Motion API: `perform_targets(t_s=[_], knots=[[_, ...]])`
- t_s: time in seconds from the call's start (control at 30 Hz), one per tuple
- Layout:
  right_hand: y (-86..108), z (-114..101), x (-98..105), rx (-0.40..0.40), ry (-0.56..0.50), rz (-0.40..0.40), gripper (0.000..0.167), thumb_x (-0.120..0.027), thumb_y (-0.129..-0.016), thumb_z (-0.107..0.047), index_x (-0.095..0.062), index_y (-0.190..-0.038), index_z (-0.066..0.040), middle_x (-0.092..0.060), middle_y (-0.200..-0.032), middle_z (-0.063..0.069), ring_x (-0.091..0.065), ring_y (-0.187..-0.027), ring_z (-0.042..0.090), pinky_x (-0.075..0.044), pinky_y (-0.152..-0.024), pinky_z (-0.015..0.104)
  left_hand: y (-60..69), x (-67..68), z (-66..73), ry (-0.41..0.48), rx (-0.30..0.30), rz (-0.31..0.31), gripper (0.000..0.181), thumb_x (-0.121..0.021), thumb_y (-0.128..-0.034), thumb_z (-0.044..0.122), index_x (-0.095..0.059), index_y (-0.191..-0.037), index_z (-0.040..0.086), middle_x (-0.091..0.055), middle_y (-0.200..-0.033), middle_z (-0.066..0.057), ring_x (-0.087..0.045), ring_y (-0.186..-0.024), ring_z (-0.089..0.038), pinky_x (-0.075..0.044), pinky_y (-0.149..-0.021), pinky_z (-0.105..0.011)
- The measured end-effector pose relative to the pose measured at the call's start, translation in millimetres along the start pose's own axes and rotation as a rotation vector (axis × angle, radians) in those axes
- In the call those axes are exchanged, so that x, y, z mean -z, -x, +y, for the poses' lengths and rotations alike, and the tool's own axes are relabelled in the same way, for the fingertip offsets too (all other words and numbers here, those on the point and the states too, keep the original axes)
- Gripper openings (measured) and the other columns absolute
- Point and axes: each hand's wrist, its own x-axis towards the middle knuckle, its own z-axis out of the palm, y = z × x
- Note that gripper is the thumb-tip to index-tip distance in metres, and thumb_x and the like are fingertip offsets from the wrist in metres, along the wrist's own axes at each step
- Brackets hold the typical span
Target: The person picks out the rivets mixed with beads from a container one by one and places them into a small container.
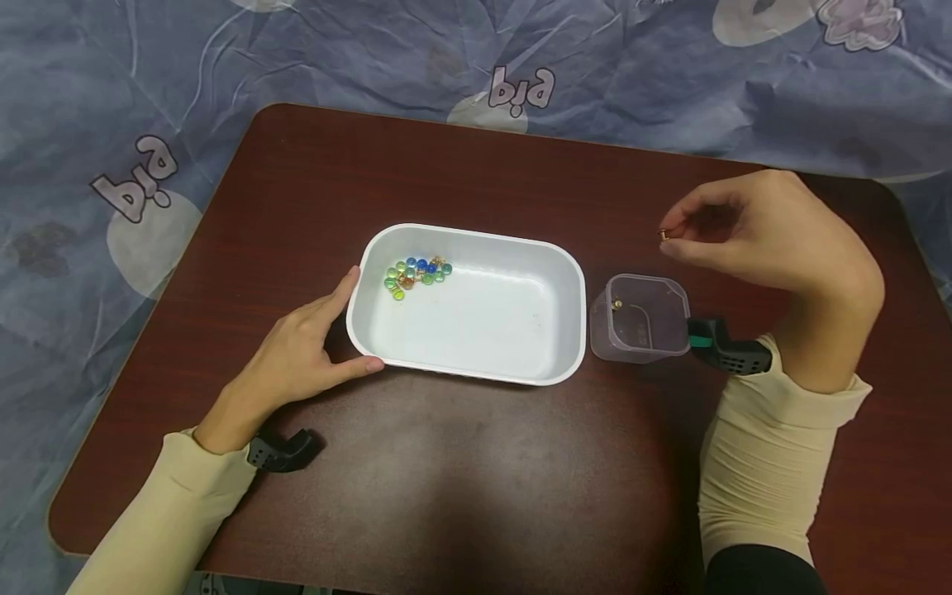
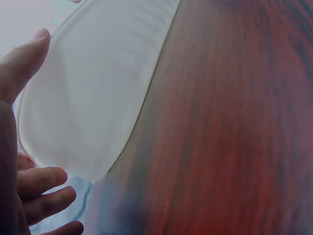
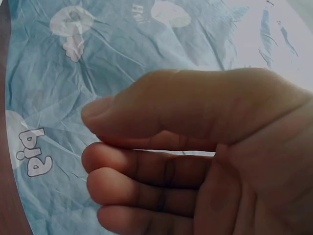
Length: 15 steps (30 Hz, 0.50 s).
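A small gold-coloured piece (image 1: 664,235) is pinched between the thumb and fingertip of the right hand (image 1: 777,231), raised to the right of the white tray (image 1: 491,322); the right wrist view hides it behind the fingers. Just beside the tray's right end stands a clear plastic container (image 1: 645,355) with something small and gold (image 1: 616,305) inside. At the tray's left end, the left hand (image 1: 301,347) lies with fingers extended and spread, its thumb touching the near rim. Inside the tray, towards that end, green, blue and amber glass marbles (image 1: 421,265) cluster together. Beneath the tray is a dark reddish-brown worktop (image 1: 461,463); beyond it, crumpled blue printed cloth (image 1: 335,49).
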Motion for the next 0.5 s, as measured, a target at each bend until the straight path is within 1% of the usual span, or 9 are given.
perform_targets(t_s=[0.23,0.43,0.5], knots=[[5.8,6.9,5.3,-0.059,0.015,-0.02,0.009,-0.077,-0.085,-0.018,-0.074,-0.093,-0.016,-0.063,-0.065,-0.008,-0.034,-0.042,0.01,-0.03,-0.046,0.025,-0.6,0.1,0.8,-0.002,0.004,-0.005,0.105,-0.067,-0.0824,0.066,-0.024,-0.157,0.006,-0.045,-0.148,-0.021,-0.052,-0.127,-0.037,-0.046,-0.096,-0.054],[10.4,10.7,9.0,-0.108,0.023,-0.026,0.013,-0.078,-0.085,-0.02,-0.074,-0.096,-0.014,-0.06,-0.058,-0.005,-0.034,-0.042,0.009,-0.029,-0.045,0.026,-0.7,0.0,0.8,0.003,0.0,-0.002,0.105,-0.065,-0.0828,0.067,-0.025,-0.157,0.006,-0.045,-0.148,-0.02,-0.052,-0.127,-0.037,-0.046,-0.096,-0.055],[11.7,11.5,9.8,-0.117,0.021,-0.021,0.014,-0.078,-0.085,-0.019,-0.074,-0.096,-0.013,-0.06,-0.058,-0.006,-0.034,-0.043,0.009,-0.028,-0.045,0.027,-0.6,-0.2,0.7,0.003,-0.001,0.0,0.105,-0.065,-0.0828,0.068,-0.025,-0.157,0.005,-0.045,-0.148,-0.02,-0.053,-0.127,-0.037,-0.046,-0.095,-0.055]])
